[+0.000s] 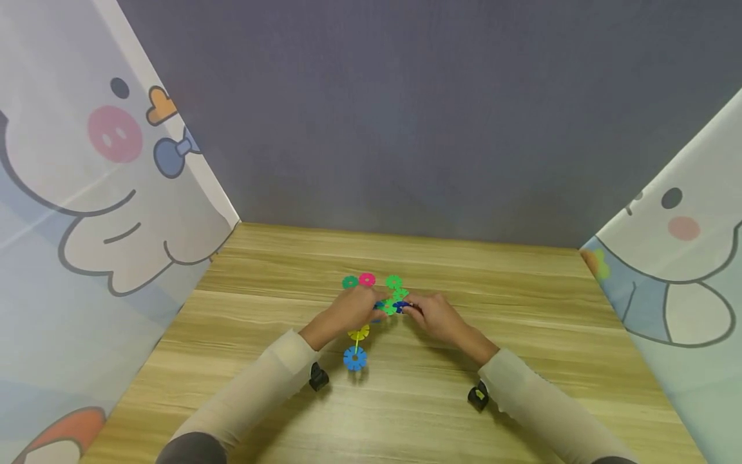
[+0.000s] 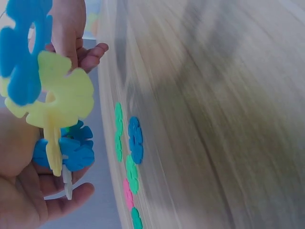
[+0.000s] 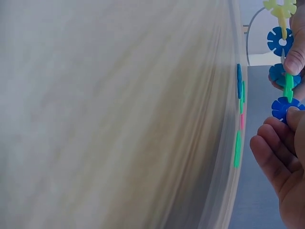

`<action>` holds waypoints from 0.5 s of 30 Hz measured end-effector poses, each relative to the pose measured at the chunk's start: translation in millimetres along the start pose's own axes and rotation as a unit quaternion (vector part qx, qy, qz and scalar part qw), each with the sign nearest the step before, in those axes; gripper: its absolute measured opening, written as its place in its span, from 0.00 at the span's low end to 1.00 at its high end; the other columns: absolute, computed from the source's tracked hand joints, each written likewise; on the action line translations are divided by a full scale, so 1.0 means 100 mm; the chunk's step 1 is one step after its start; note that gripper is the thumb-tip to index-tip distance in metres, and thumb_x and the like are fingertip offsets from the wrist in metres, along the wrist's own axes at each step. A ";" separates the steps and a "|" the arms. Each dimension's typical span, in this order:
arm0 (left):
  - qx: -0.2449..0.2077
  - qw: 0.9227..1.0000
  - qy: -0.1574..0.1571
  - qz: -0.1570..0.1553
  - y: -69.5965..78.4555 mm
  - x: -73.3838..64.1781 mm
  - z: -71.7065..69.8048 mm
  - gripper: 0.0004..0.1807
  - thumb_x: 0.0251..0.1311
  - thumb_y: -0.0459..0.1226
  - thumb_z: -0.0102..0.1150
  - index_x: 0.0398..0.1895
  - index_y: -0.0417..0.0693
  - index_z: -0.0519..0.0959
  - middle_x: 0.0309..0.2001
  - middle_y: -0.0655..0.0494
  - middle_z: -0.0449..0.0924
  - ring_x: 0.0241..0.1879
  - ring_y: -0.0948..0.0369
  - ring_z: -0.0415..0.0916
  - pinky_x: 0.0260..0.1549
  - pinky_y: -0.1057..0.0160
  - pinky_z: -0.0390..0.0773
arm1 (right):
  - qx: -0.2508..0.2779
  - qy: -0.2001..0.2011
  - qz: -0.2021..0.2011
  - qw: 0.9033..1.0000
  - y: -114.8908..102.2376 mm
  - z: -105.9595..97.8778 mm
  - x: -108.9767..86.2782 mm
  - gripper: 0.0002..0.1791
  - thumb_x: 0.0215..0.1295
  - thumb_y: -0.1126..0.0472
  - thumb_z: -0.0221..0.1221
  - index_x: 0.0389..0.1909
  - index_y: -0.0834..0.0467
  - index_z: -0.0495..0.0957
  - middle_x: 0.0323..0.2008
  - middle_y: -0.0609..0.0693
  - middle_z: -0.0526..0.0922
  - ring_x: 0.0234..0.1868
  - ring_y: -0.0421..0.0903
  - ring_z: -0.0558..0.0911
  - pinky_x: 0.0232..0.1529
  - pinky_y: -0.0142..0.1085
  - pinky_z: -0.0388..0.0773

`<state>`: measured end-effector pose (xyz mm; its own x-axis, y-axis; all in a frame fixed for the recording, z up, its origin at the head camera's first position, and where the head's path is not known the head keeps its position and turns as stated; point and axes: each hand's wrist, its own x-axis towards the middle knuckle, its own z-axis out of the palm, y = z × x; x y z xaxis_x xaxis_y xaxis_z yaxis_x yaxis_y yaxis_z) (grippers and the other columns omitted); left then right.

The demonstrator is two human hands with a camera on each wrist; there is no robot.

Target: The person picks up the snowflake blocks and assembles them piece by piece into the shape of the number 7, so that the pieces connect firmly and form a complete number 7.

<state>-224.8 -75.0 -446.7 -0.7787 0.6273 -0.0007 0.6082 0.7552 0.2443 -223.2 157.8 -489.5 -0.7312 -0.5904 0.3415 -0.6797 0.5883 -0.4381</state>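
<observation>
A chain of interlocking plastic flower discs is held above the table between both hands. My left hand (image 1: 352, 309) grips its middle, near a blue disc (image 2: 78, 155) and a teal one partly behind fingers. From that hand the chain runs toward me through a yellow disc (image 1: 361, 334) to a light blue disc (image 1: 355, 359). At the other end sits a green disc (image 1: 389, 307), joined to or touching a dark blue disc (image 3: 280, 109). My right hand (image 1: 438, 317) pinches that dark blue disc between thumb and finger, its other fingers loosely bent.
On the wooden table (image 1: 522, 309) beyond the hands lie loose discs: a dark green one (image 1: 350, 282), a pink one (image 1: 367, 280), green ones (image 1: 394, 281) and a blue one (image 2: 136, 140). A grey panel (image 1: 406, 129) stands behind; cartoon-printed sheets flank both sides.
</observation>
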 end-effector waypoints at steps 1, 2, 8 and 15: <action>0.001 1.000 0.003 0.000 0.01 0.00 0.00 0.28 0.65 0.46 0.67 0.65 0.44 0.79 0.50 0.52 0.88 0.25 0.68 0.76 0.35 0.68 0.82 | 0.000 0.000 -0.001 1.000 0.00 0.00 0.00 0.03 0.71 0.62 0.62 0.38 0.58 0.82 0.25 0.46 0.84 0.21 0.29 0.67 0.22 0.24 0.68; 0.001 1.000 0.006 0.000 0.01 0.00 0.00 0.27 0.65 0.46 0.67 0.64 0.44 0.79 0.52 0.52 0.88 0.29 0.66 0.80 0.37 0.67 0.84 | 0.000 0.002 0.000 1.000 -0.01 0.00 0.00 0.03 0.71 0.62 0.62 0.38 0.58 0.83 0.25 0.46 0.84 0.21 0.30 0.67 0.22 0.24 0.69; -0.010 0.999 0.030 0.005 0.07 0.00 0.01 0.25 0.64 0.44 0.68 0.60 0.41 0.81 0.50 0.50 0.88 0.42 0.57 0.88 0.43 0.62 0.87 | -0.005 0.008 0.002 1.000 -0.03 0.00 0.01 0.05 0.73 0.62 0.61 0.38 0.58 0.83 0.23 0.44 0.82 0.20 0.29 0.66 0.22 0.23 0.67; -0.014 0.999 0.049 0.014 0.11 0.01 0.02 0.21 0.64 0.42 0.68 0.57 0.42 0.82 0.42 0.50 0.89 0.39 0.57 0.87 0.39 0.63 0.87 | 0.002 0.029 0.009 1.000 -0.06 0.01 0.03 0.05 0.73 0.63 0.60 0.37 0.59 0.83 0.21 0.41 0.79 0.20 0.28 0.67 0.22 0.23 0.69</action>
<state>-218.5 -65.7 -446.1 -0.7742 0.6248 0.1010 0.6257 0.7316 0.2707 -221.4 152.5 -486.5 -0.7451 -0.5471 0.3814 -0.6667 0.5958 -0.4478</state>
